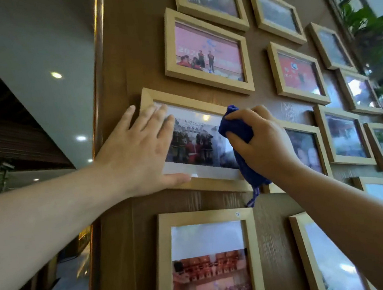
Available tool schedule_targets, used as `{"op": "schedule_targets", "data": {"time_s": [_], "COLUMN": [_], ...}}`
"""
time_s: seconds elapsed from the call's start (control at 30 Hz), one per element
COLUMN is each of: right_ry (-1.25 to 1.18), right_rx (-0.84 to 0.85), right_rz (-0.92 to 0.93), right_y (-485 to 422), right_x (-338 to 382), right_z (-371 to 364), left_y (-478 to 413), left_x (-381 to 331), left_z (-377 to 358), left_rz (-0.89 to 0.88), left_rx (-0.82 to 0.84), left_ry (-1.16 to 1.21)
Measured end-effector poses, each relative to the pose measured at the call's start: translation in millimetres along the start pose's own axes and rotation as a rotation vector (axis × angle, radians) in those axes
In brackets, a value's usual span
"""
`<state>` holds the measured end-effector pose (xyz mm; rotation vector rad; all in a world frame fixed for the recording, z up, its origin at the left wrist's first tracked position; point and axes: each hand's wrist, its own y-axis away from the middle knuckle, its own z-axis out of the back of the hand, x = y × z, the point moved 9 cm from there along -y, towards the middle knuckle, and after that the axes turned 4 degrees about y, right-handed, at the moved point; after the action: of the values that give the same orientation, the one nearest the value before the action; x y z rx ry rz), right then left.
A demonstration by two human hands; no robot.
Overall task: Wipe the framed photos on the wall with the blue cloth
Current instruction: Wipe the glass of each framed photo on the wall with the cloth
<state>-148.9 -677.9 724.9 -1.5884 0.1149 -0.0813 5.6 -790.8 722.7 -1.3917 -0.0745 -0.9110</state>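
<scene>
A brown wood-grain wall panel (146, 219) fills the middle of the view, hung with many light wooden photo frames. At the centre is a landscape frame (203, 185) holding a group photo with a white border. The left hand (137, 154) lies flat on the left part of this frame, fingers spread and pointing to the upper right, the thumb along the lower edge of the glass; its grip is wide and holds nothing, the palm simply pressing on the frame.

The right hand (260, 143) sits at the right end of the same frame, its grip closed around a bunched blue cloth (238, 131). The cloth pokes out above the fingers at the frame's upper right corner and hangs below the palm, with a thin blue tail dangling over the bare wall just under the frame's lower right corner. The cloth is against the right side of the glass.

Above the centre hangs a frame with a pink stage photo (207, 49), and right of that one with a red photo (298, 71). At the bottom centre is a portrait frame (204, 216) showing a crowd in a hall, with a small round sticker on its top rail. More frames run up the right side, some with glare on the glass. Green plant leaves (370, 22) show at the upper right. At the left, the ceiling carries round recessed lights (56, 75).
</scene>
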Motion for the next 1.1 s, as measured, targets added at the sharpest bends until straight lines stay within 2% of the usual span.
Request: {"op": "schedule_targets", "data": {"time_s": [0.13,0.37,0.5,0.6,0.77,0.9,0.97,1.1], "right_ry": [-0.043,0.034,0.132,0.220,0.245,0.229,0.194,0.118], "right_rx": [-0.002,0.033,0.101,0.125,0.102,0.079,0.101,0.154], "right_rz": [0.036,0.180,0.242,0.207,-0.021,-0.113,-0.046,0.218], "right_y": [-19,-39,-32,-28,-23,-19,-19,-6], "right_x": [39,107,106,70,0,-6,23,102], "right_z": [-14,-49,-66,-60,-40,-40,-48,-74], "left_y": [14,30,32,33,32,32,32,34], "left_x": [24,34,33,33,33,33,33,34], "left_z": [-10,-17,-20,-22,-22,-23,-22,-22], "left_rz": [0.082,0.092,0.095,0.097,0.101,0.107,0.100,0.090], "left_rx": [-0.063,-0.116,-0.113,-0.134,-0.147,-0.152,-0.159,-0.167], "left_ry": [0.099,0.196,0.218,0.237,0.242,0.243,0.244,0.258]}}
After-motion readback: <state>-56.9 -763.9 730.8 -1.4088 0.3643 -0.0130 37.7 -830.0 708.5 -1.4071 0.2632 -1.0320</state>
